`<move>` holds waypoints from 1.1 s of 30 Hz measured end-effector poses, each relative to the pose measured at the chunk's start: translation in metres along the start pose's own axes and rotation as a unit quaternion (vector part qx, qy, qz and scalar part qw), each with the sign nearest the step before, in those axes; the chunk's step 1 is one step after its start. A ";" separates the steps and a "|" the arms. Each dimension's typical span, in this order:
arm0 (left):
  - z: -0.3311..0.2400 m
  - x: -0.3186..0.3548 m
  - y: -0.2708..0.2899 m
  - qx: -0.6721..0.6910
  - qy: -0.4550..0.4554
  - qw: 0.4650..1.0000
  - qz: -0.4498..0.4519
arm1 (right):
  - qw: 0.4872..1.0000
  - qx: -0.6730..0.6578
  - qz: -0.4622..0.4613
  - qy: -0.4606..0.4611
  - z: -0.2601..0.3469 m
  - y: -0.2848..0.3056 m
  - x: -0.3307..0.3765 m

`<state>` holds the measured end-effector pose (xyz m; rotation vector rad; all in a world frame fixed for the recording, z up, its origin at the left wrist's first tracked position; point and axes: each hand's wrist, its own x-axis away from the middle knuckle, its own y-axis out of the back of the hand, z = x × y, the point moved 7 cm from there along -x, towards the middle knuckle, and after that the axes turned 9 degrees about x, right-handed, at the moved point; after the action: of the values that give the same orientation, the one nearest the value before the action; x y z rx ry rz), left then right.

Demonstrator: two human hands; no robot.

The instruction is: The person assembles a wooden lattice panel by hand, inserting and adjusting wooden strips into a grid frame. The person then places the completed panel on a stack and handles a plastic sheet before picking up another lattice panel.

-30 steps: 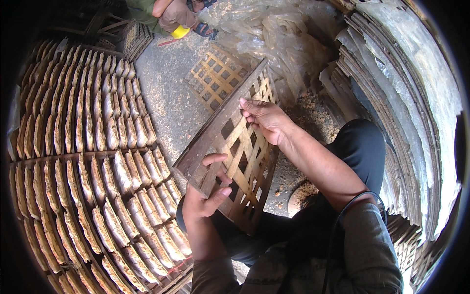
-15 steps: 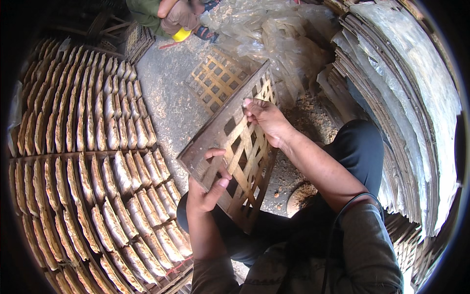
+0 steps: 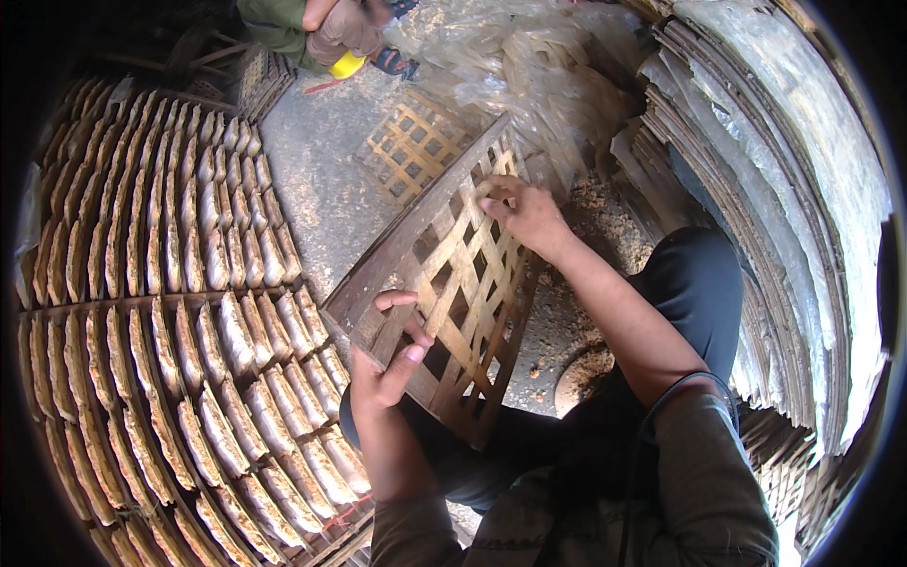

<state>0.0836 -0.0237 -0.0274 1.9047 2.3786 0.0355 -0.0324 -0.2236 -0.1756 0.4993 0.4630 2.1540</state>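
Observation:
A wooden-framed bamboo lattice tray [image 3: 463, 283] is tilted up on edge in front of me, over my lap. My left hand [image 3: 385, 370] is closed around its near lower-left corner, with the thumb and fingertips showing at the lattice. Over the upper part of the weave is my right hand [image 3: 534, 219], its fingers curled and its thumb and forefinger close together. Whatever is between those fingertips, if anything, is too small to make out.
To the left stand rows of pale slabs with browned edges [image 3: 217, 350] on racks. Another lattice tray [image 3: 416, 146] lies on the crumb-strewn floor beside crumpled clear plastic sheeting [image 3: 529, 76]. Stacked sheet-covered trays [image 3: 756, 208] rise at right. A seated person [image 3: 326, 33] is at the back.
The tray has shifted a little left and its lattice faces me more. My right hand has moved off the wooden rim, slightly right, over the lattice. My left hand keeps its hold.

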 end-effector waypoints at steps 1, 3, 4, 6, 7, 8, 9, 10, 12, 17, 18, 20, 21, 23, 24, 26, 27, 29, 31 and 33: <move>-0.001 -0.001 0.000 -0.006 -0.004 1.000 0.005 | 0.999 -0.017 -0.031 0.021 0.004 0.000 -0.001; -0.003 -0.003 -0.003 -0.010 -0.012 1.000 0.012 | 0.992 -0.052 -0.091 0.065 0.013 -0.005 -0.002; -0.002 -0.003 -0.004 -0.007 -0.016 1.000 0.014 | 0.984 -0.011 -0.165 0.071 0.018 -0.002 0.002; -0.002 -0.006 -0.007 -0.009 -0.018 1.000 0.020 | 0.971 -0.019 -0.228 0.073 0.021 -0.002 0.004; -0.004 -0.006 -0.008 -0.014 -0.016 1.000 0.023 | 0.963 -0.023 -0.259 0.074 0.028 0.000 0.007; -0.004 -0.006 -0.009 -0.018 -0.014 0.999 0.026 | 0.961 -0.015 -0.268 0.063 0.032 0.001 0.009; -0.004 -0.005 -0.011 -0.019 -0.011 0.999 0.026 | 0.959 -0.007 -0.277 0.052 0.036 0.003 0.011; -0.003 -0.005 -0.014 -0.020 -0.010 0.999 0.028 | 0.957 0.002 -0.288 0.040 0.039 0.007 0.012; -0.004 -0.007 -0.020 -0.027 -0.013 0.999 0.039 | 0.940 0.014 -0.338 0.047 0.039 0.010 0.015; -0.004 -0.008 -0.028 -0.049 0.042 0.998 0.023 | 0.919 0.015 -0.388 0.072 0.041 0.010 0.022; -0.005 -0.009 -0.028 -0.051 0.044 0.998 0.018 | 0.917 0.003 -0.390 0.084 0.040 0.009 0.022; -0.004 -0.009 -0.025 -0.035 0.047 0.998 -0.020 | 0.914 -0.038 -0.383 0.128 0.043 0.010 0.025; -0.003 -0.010 -0.023 -0.026 0.049 0.998 -0.040 | 0.912 -0.068 -0.372 0.160 0.048 0.010 0.027; -0.005 -0.011 -0.020 -0.013 0.039 0.998 -0.043 | 0.923 -0.126 -0.330 0.150 0.040 0.004 0.018; -0.005 -0.012 -0.018 0.008 0.024 0.999 -0.031 | 0.927 -0.150 -0.317 0.136 0.029 -0.001 0.012; -0.006 -0.009 -0.018 0.035 0.039 0.998 -0.038 | 0.938 -0.155 -0.306 0.046 -0.005 -0.011 -0.007; -0.005 -0.006 -0.018 0.037 0.031 0.998 -0.040 | 0.965 -0.102 -0.241 -0.027 -0.029 -0.018 -0.020; 0.001 0.000 -0.012 0.043 0.018 0.998 -0.041 | 0.945 0.017 -0.282 -0.161 -0.056 -0.019 -0.025; 0.003 0.003 -0.007 0.019 0.025 0.999 -0.026 | 0.949 -0.077 -0.270 -0.145 -0.073 -0.024 -0.042; 0.002 0.004 -0.006 0.021 0.048 0.998 -0.029 | 0.950 -0.102 -0.272 -0.118 -0.083 -0.026 -0.052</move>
<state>0.0767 -0.0215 -0.0301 1.8924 2.5134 0.0756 -0.0276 -0.2637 -0.2688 0.4421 0.2065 1.5649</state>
